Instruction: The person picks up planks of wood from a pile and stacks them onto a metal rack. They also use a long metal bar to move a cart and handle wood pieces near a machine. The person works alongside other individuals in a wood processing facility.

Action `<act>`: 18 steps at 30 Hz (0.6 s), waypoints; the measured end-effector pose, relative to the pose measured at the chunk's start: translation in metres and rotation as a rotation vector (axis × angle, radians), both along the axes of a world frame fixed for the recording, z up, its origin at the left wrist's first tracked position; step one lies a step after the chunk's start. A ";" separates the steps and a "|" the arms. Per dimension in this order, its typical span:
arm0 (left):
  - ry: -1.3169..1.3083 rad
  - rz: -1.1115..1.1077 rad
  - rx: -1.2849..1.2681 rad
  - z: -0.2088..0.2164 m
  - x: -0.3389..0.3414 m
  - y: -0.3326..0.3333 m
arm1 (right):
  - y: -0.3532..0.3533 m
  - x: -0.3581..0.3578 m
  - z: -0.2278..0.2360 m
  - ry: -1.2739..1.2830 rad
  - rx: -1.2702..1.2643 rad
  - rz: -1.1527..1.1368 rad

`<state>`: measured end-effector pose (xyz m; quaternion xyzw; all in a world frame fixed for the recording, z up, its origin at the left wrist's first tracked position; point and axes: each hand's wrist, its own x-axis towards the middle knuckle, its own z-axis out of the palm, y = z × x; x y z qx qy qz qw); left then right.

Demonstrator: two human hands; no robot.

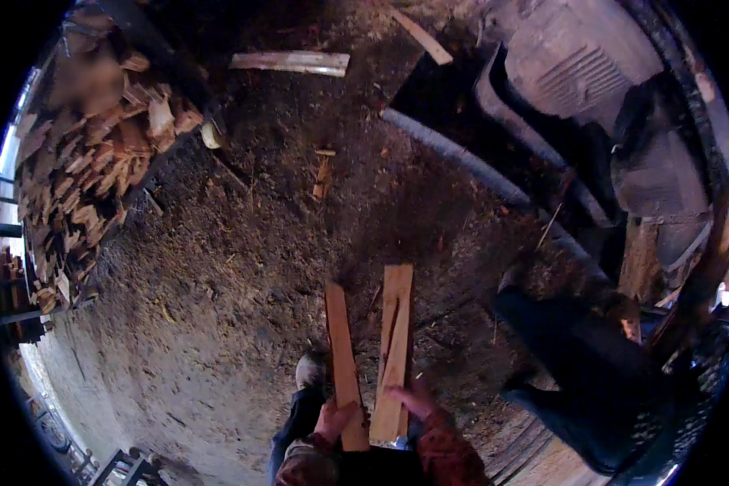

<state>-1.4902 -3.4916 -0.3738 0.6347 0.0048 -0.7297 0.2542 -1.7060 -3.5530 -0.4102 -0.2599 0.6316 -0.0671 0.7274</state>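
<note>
My left hand grips a long, flat wooden slat near its lower end. My right hand is closed on the lower part of a wider pair of wooden slats. These two overlap, with a narrow dark gap slanting between them. Both loads point away from me, side by side and a little apart. Part of my right fingers is hidden by the wood. My shoe shows beside the left slat.
A big heap of split wood fills the left. Loose slats lie on the debris-strewn floor, with a small wood scrap closer in. Grey curved metal edging and a ribbed grey piece stand right; below is a dark cloth-like shape.
</note>
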 end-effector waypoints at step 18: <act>0.331 -0.060 0.018 0.285 0.098 -0.038 | 0.053 0.118 0.196 0.362 -0.584 0.384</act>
